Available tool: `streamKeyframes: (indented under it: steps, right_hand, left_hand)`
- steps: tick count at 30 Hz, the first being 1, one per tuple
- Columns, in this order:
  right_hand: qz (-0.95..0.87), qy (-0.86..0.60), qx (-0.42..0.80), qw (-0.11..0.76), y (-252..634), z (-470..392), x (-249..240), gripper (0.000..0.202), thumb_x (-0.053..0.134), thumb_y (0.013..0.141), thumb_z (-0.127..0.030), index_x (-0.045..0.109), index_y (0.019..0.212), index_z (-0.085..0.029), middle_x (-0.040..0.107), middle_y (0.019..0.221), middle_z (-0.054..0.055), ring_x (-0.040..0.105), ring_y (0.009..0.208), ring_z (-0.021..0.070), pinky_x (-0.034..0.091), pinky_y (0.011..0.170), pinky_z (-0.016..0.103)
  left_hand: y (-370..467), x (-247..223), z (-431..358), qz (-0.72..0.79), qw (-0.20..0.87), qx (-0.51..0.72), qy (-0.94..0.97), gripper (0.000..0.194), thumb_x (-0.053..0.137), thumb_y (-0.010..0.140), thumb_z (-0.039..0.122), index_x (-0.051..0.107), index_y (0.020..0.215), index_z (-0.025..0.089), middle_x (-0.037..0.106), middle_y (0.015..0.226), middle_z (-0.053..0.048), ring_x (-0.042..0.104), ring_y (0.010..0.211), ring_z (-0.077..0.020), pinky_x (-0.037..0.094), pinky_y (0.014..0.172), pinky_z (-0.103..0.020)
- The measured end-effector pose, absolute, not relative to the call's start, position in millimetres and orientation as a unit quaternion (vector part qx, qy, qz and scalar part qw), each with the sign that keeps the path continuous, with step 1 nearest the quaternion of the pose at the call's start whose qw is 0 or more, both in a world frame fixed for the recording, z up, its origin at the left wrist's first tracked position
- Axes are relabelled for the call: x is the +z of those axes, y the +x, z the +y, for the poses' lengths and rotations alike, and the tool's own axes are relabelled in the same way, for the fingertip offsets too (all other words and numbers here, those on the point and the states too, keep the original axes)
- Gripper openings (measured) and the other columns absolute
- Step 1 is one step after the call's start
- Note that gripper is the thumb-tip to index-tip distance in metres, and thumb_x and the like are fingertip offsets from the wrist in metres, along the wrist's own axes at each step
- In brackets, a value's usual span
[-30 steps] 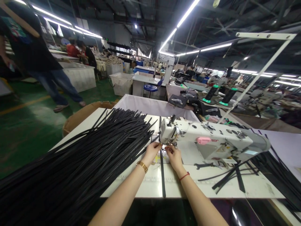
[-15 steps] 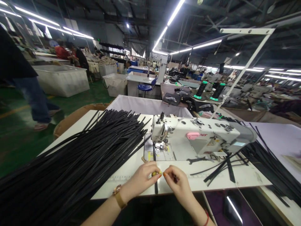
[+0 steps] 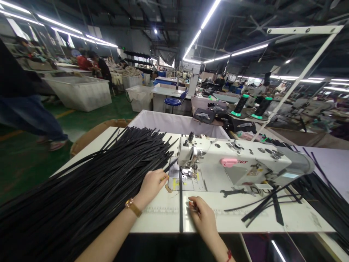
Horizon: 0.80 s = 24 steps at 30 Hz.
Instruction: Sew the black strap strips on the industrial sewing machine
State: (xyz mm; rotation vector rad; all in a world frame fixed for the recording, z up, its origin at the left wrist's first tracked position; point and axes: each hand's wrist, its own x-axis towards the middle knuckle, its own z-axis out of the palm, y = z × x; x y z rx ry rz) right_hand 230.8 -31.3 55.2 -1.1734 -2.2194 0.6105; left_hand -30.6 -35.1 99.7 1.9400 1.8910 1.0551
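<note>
My left hand point(image 3: 151, 185) reaches onto the right edge of a big pile of long black strips point(image 3: 89, 189), and its fingertips pinch the end of one strip. My right hand point(image 3: 202, 216) rests on the white table point(image 3: 272, 222) near its front edge. Its fingers are curled, and I cannot tell whether something small is inside them. Between my hands a single black strip point(image 3: 180, 203) lies straight from under the presser foot of the white sewing machine point(image 3: 231, 163) to the table's front edge.
Several loose black strips point(image 3: 267, 205) and a wrench point(image 3: 234, 191) lie right of the machine. More strips point(image 3: 324, 196) hang off the far right. A cardboard bin point(image 3: 89, 134) stands behind the pile. A person point(image 3: 24, 105) walks past on the green floor at left.
Both hands drew back from the presser foot to the table's front edge. My left hand then went left onto the pile, and my right hand stayed by the single strip. The passer-by moved left.
</note>
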Motion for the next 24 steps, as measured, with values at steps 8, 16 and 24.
streamKeyframes:
  steps: [8,16,24]
  right_hand:
    - [-0.844,-0.431,0.213,0.239,226.7,-36.8,56.7,0.022,0.043,0.09,-0.017,0.061,0.1,-0.024,0.068,0.088,0.003,0.065,0.079,0.0193,0.047,0.068,0.028]
    - [-0.797,-0.448,0.274,0.298,212.5,-0.6,79.1,0.026,0.043,0.091,-0.019,0.063,0.107,-0.022,0.067,0.095,0.006,0.063,0.088,0.0199,0.049,0.079,0.03]
    - [-0.879,-0.39,0.216,0.167,173.7,25.1,101.9,0.04,0.048,0.078,-0.008,0.065,0.108,-0.027,0.067,0.102,0.003,0.064,0.094,0.0194,0.048,0.082,0.027]
  left_hand:
    - [10.2,73.4,26.2,0.647,0.171,0.408,0.621,0.017,0.059,0.084,0.023,0.076,0.083,0.023,0.073,0.088,-0.007,0.067,0.085,-0.0243,0.043,0.079,-0.033]
    - [26.1,90.8,-53.0,0.544,0.368,0.459,0.598,0.014,0.061,0.083,0.023,0.072,0.074,0.021,0.068,0.075,-0.003,0.062,0.073,-0.0193,0.045,0.068,-0.027]
    - [33.3,95.7,-102.6,0.546,0.42,0.441,0.576,0.019,0.056,0.088,0.026,0.067,0.074,0.018,0.061,0.072,-0.003,0.058,0.072,-0.0173,0.043,0.065,-0.025]
